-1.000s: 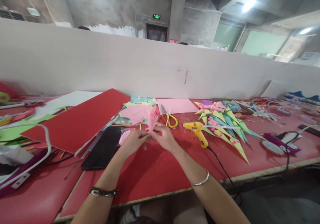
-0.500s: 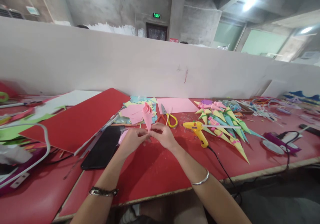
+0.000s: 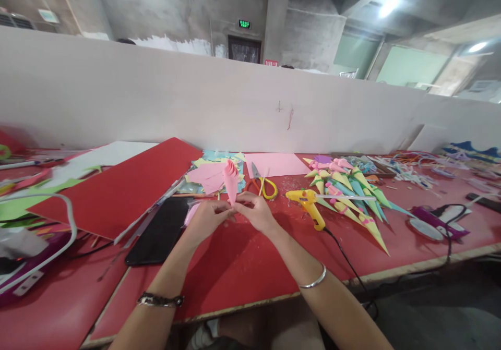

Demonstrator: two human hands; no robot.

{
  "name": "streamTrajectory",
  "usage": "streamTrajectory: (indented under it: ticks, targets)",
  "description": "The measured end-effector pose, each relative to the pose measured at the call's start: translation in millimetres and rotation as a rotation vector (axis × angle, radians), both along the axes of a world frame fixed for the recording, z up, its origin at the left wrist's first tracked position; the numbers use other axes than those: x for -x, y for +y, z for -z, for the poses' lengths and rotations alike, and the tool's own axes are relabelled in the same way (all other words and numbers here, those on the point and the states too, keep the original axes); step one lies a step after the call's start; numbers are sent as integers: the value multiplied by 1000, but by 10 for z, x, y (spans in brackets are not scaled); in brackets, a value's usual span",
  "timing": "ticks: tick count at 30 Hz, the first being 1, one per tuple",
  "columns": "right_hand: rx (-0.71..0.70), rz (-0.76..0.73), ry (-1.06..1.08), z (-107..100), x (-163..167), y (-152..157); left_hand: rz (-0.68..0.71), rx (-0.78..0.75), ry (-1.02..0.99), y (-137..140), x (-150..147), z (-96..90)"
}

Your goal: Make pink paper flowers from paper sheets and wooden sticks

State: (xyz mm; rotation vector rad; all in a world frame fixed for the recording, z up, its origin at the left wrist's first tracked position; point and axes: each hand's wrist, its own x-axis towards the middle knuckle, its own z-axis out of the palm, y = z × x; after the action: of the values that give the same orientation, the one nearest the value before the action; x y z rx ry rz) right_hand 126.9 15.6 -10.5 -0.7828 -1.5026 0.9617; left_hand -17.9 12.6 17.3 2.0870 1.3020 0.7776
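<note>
A pink paper cone (image 3: 231,183) with a ruffled, swirled top stands upright between my hands above the red table. My left hand (image 3: 213,218) pinches its narrow lower end from the left. From the right, the fingers of my right hand (image 3: 254,212) close on the same tip, which they partly cover. Just behind lie scissors (image 3: 269,188) with red and yellow handles. To the right of my right hand, a yellow glue gun (image 3: 311,206) rests on its side with a clear glue stick in its back. A black phone (image 3: 158,235) lies left of my left hand.
Several finished paper cones (image 3: 352,193) in yellow, green and blue are heaped at the right. Paper scraps (image 3: 209,175) and a pink sheet (image 3: 277,163) lie behind my hands. A large red board (image 3: 133,188) covers the left. A white partition (image 3: 219,105) borders the table's back.
The cone and both hands hold almost the same pose. The whole view has shifted very slightly.
</note>
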Motion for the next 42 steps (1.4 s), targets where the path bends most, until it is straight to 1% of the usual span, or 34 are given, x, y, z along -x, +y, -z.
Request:
streamTrajectory:
  ticks: [11,22,29,36,42]
  targets:
    - [32,6,39,-12,8,-9,31,-8,29,13,14,10]
    - [34,21,68,-29,-12,4,63,-2,39,-86,-61,-123]
    - [15,5,88,-37,-2,-4,51,-58,25,-64,-65,-102]
    - [-2,-12,38,-1,-15,26,38,-65,102,-43,-43,-88]
    - [59,-30,95,-3,-5,25,45,-67,176,-43,-29,-68]
